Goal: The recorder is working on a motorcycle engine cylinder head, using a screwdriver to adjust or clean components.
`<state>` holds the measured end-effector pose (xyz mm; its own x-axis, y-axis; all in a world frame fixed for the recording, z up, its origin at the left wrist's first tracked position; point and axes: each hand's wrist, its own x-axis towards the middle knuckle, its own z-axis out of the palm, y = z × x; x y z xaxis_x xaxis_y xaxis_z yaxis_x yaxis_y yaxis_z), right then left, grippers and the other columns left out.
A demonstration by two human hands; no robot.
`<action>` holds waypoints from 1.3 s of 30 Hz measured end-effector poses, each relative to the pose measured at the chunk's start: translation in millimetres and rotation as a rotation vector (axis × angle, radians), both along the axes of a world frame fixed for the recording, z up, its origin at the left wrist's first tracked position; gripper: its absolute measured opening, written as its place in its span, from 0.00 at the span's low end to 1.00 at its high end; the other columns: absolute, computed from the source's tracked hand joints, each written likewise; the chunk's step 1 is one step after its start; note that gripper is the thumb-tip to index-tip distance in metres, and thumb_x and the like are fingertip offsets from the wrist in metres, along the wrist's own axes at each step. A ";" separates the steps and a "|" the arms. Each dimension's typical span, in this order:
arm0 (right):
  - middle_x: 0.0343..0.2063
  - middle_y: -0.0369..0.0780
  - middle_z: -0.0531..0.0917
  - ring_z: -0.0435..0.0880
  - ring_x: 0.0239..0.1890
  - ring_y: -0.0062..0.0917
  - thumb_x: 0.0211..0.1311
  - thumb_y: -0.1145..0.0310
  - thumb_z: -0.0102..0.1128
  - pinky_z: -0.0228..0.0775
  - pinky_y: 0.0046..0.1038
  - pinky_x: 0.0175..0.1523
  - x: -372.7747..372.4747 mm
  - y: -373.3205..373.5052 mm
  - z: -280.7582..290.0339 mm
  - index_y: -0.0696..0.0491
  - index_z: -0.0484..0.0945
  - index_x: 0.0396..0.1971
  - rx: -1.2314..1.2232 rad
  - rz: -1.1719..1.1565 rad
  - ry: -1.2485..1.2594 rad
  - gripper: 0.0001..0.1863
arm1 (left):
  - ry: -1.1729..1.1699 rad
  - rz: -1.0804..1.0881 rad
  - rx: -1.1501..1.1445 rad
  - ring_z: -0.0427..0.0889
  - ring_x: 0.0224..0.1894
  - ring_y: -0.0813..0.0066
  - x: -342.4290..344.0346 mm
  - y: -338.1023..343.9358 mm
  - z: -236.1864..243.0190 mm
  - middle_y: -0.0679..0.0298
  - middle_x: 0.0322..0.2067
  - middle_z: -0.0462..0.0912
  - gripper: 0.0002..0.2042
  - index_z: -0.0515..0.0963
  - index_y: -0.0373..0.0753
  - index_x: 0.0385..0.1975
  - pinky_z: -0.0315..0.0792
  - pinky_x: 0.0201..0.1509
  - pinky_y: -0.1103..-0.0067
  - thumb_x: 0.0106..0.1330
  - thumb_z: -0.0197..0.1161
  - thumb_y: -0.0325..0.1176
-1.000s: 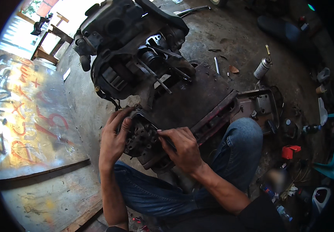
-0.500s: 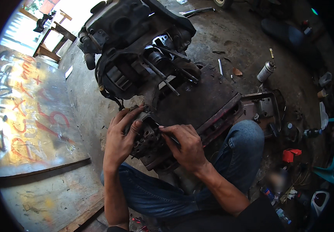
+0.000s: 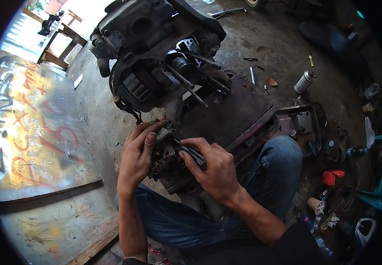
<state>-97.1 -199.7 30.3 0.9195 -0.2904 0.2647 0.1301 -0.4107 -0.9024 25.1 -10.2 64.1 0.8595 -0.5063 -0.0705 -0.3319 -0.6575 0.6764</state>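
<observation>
A dark, greasy engine cylinder head (image 3: 166, 161) rests on the near edge of a rusty metal plate (image 3: 239, 110), above my lap. My left hand (image 3: 139, 158) clasps its left side, thumb lying across the top. My right hand (image 3: 213, 168) presses a dark, flat tool (image 3: 191, 152) against the head's upper face, fingers wrapped around it. Just beyond stands a big black engine block (image 3: 155, 53) with long bare studs (image 3: 186, 84) pointing toward me.
A spray can (image 3: 304, 81) stands on the concrete floor at the right. A metal engine cover (image 3: 303, 123), a red piece (image 3: 332, 176), a paper cup (image 3: 317, 205) and small bottles lie at the right. A painted board (image 3: 32, 137) covers the left.
Both hands stay on the cylinder head, which has tilted slightly. My right hand has slid a little along its top with the tool. The view has drifted slightly.
</observation>
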 end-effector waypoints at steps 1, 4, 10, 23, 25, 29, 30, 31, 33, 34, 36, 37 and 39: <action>0.34 0.43 0.92 0.94 0.35 0.35 0.76 0.68 0.70 0.79 0.36 0.47 0.6 0.8 0.5 0.54 0.84 0.52 -0.005 0.013 0.005 0.11 | -0.007 0.006 0.010 0.80 0.66 0.45 -0.2 -0.7 0.3 0.48 0.62 0.84 0.23 0.87 0.48 0.66 0.72 0.71 0.60 0.88 0.51 0.53; 0.34 0.43 0.91 0.93 0.35 0.36 0.76 0.69 0.69 0.78 0.38 0.46 2.8 4.8 2.5 0.55 0.83 0.49 -0.022 0.022 0.046 0.09 | -0.032 -0.002 -0.001 0.81 0.65 0.45 -1.3 -3.7 2.6 0.48 0.61 0.84 0.23 0.87 0.48 0.65 0.72 0.70 0.60 0.87 0.52 0.52; 0.34 0.44 0.90 0.91 0.37 0.38 0.76 0.69 0.68 0.77 0.39 0.48 11.6 8.2 -1.6 0.56 0.80 0.46 -0.118 -0.004 -0.059 0.07 | -0.052 0.003 0.023 0.82 0.63 0.45 -1.9 -9.3 3.1 0.49 0.59 0.85 0.22 0.88 0.48 0.63 0.73 0.69 0.60 0.87 0.52 0.52; 0.33 0.44 0.89 0.89 0.36 0.40 0.76 0.69 0.67 0.76 0.42 0.49 15.1 5.2 1.6 0.55 0.80 0.45 -0.157 -0.002 -0.039 0.07 | -0.073 -0.005 0.027 0.82 0.62 0.44 1.0 -12.2 3.5 0.49 0.58 0.86 0.20 0.88 0.47 0.61 0.74 0.69 0.60 0.87 0.54 0.50; 0.34 0.43 0.89 0.89 0.39 0.39 0.76 0.69 0.67 0.76 0.41 0.51 16.9 9.1 3.5 0.55 0.80 0.45 -0.086 0.030 0.029 0.06 | -0.061 0.003 0.015 0.83 0.62 0.45 1.5 -9.9 1.6 0.50 0.58 0.86 0.20 0.89 0.47 0.61 0.74 0.68 0.60 0.87 0.54 0.50; 0.35 0.43 0.89 0.89 0.41 0.39 0.76 0.69 0.66 0.75 0.41 0.52 14.4 2.4 2.8 0.55 0.80 0.45 -0.147 -0.016 0.044 0.06 | -0.051 0.006 0.013 0.83 0.62 0.46 1.9 -13.0 3.9 0.50 0.57 0.86 0.20 0.89 0.47 0.61 0.75 0.68 0.61 0.87 0.54 0.50; 0.36 0.43 0.89 0.89 0.41 0.39 0.77 0.69 0.66 0.75 0.41 0.53 13.9 6.2 0.4 0.55 0.80 0.45 -0.105 0.001 0.022 0.06 | -0.043 0.000 0.013 0.83 0.62 0.47 2.0 -14.2 4.9 0.51 0.57 0.86 0.20 0.89 0.47 0.61 0.75 0.68 0.61 0.87 0.55 0.50; 0.36 0.43 0.89 0.88 0.42 0.39 0.77 0.68 0.66 0.74 0.41 0.53 14.4 10.5 -2.1 0.55 0.81 0.45 -0.059 0.020 0.000 0.07 | -0.034 -0.005 0.017 0.84 0.62 0.47 2.5 -12.6 4.8 0.51 0.57 0.87 0.20 0.89 0.47 0.61 0.75 0.67 0.62 0.87 0.55 0.49; 0.36 0.43 0.88 0.88 0.42 0.39 0.77 0.68 0.66 0.74 0.42 0.53 16.8 1.7 0.0 0.55 0.81 0.45 -0.088 0.007 0.017 0.07 | -0.038 0.001 0.013 0.84 0.62 0.48 3.1 -9.8 2.8 0.52 0.57 0.87 0.20 0.89 0.46 0.61 0.75 0.67 0.62 0.87 0.55 0.49; 0.35 0.43 0.88 0.88 0.42 0.39 0.77 0.68 0.66 0.74 0.42 0.53 16.7 -3.2 2.0 0.55 0.81 0.45 -0.123 -0.009 0.035 0.07 | -0.040 0.004 0.003 0.84 0.61 0.48 2.6 -10.7 2.7 0.52 0.57 0.87 0.20 0.89 0.46 0.61 0.75 0.67 0.62 0.87 0.55 0.49; 0.35 0.43 0.88 0.88 0.42 0.39 0.77 0.68 0.66 0.74 0.42 0.54 16.1 5.4 2.9 0.55 0.81 0.46 -0.105 0.000 0.036 0.07 | -0.030 -0.002 -0.007 0.84 0.61 0.48 3.2 -13.2 4.7 0.52 0.57 0.87 0.20 0.89 0.46 0.61 0.75 0.67 0.62 0.87 0.55 0.49; 0.35 0.43 0.88 0.87 0.43 0.39 0.77 0.68 0.66 0.74 0.43 0.54 16.9 10.1 2.0 0.55 0.81 0.46 -0.082 0.011 0.036 0.07 | -0.021 -0.006 -0.013 0.84 0.61 0.48 4.6 -12.6 4.7 0.52 0.57 0.87 0.20 0.89 0.46 0.61 0.75 0.67 0.62 0.87 0.55 0.49; 0.36 0.43 0.88 0.87 0.43 0.40 0.77 0.68 0.65 0.74 0.43 0.54 19.4 1.0 6.6 0.55 0.81 0.45 -0.120 0.009 0.056 0.07 | -0.027 -0.006 -0.010 0.84 0.61 0.48 6.1 -12.2 3.3 0.53 0.57 0.87 0.20 0.89 0.46 0.61 0.75 0.67 0.62 0.87 0.55 0.49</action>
